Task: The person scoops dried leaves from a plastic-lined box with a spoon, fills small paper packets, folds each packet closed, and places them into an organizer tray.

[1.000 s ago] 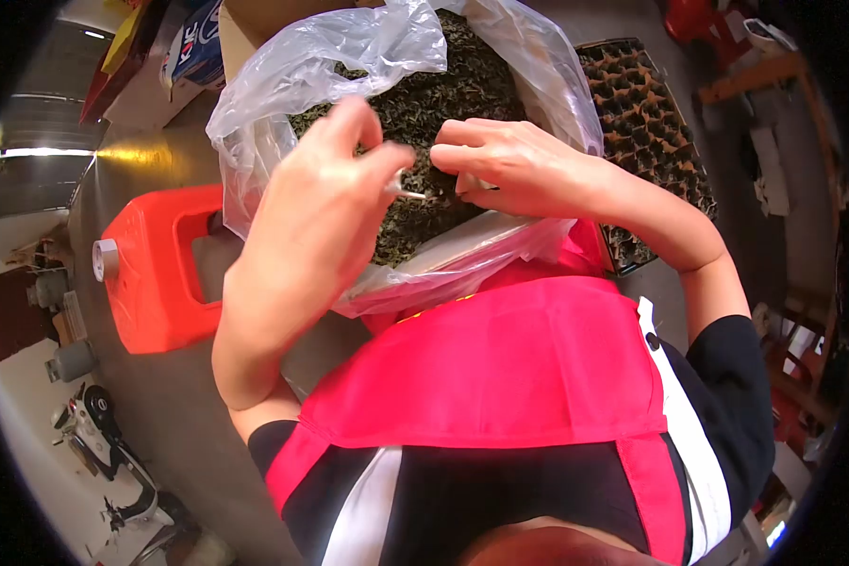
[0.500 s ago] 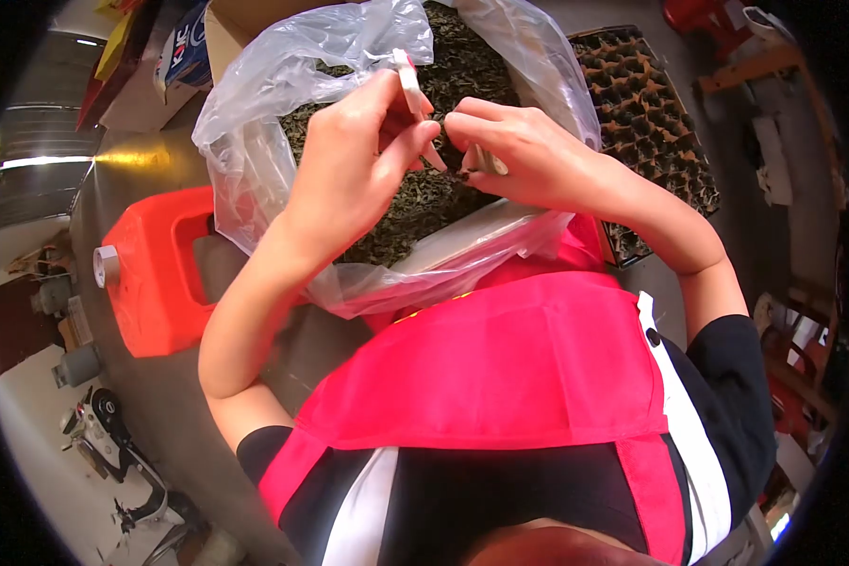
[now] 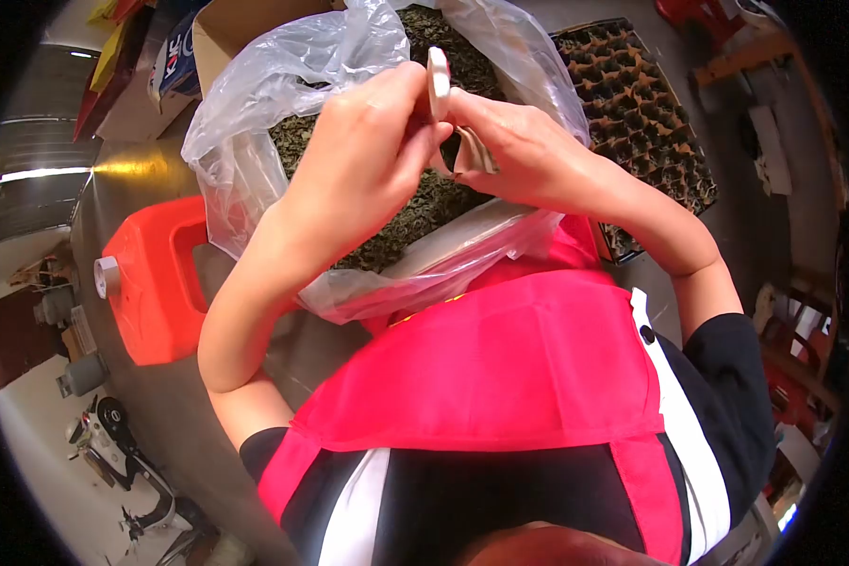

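Both of my hands meet above a clear plastic bag (image 3: 241, 184) filled with dark dried leaves (image 3: 396, 231). A slim white tool (image 3: 438, 83) stands up from the closed fingers of my left hand (image 3: 363, 141); its lower end is hidden by the fingers. Curled beside it, my right hand (image 3: 524, 151) pinches a small pale folded piece (image 3: 476, 156), perhaps paper, with something dark at its opening. The fingertips of the two hands touch or nearly touch.
Right of the bag lies a black-edged tray (image 3: 632, 113) of many small brown cups holding dark material. A red-orange jug (image 3: 156, 283) stands at the left. Behind the bag are a cardboard box (image 3: 241, 33) and a blue package (image 3: 177, 61).
My left hand has come closer to my right hand, and the white tool now stands more upright. The pale piece in my right hand has turned and shows more.
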A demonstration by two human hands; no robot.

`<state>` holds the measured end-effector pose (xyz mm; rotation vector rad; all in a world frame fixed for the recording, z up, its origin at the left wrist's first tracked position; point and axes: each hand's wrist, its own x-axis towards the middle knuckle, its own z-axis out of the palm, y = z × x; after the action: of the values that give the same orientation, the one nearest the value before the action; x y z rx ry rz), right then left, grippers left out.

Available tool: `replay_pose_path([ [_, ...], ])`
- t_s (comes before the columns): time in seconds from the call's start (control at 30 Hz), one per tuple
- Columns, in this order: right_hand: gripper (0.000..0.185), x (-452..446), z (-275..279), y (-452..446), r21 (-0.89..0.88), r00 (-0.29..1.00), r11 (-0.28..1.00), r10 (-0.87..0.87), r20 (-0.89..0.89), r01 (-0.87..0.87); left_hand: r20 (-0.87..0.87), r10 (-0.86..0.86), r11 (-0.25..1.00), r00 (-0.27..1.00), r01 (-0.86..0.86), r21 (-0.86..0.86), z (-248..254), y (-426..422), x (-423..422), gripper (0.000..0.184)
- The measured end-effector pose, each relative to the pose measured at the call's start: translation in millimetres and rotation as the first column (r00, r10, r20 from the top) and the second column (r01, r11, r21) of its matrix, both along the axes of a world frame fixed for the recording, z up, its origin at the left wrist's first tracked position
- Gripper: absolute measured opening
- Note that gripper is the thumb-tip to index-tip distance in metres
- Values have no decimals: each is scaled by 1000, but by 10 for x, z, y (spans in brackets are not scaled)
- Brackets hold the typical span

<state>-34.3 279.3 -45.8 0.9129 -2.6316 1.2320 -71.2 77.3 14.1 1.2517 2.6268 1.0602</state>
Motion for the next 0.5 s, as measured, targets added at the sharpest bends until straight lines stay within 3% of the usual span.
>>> replay_pose_path([
  [0.13,36,-11,9,53,-25,1000,1000,-2,14,2,156,94,983,983,-116,140,181,-18,16,11],
  [0.3,34,19,24,34,13,992,997,-69,-108,71,-48,-32,999,998,33,25,-72,98,24,13],
  [0.43,35,2,14,115,-66,998,998,26,57,-22,-81,9,1000,997,-9,5,207,24,44,15],
  [0.5,34,28,14,123,-45,999,999,13,51,-11,-78,11,1000,997,-11,-2,218,31,63,16],
])
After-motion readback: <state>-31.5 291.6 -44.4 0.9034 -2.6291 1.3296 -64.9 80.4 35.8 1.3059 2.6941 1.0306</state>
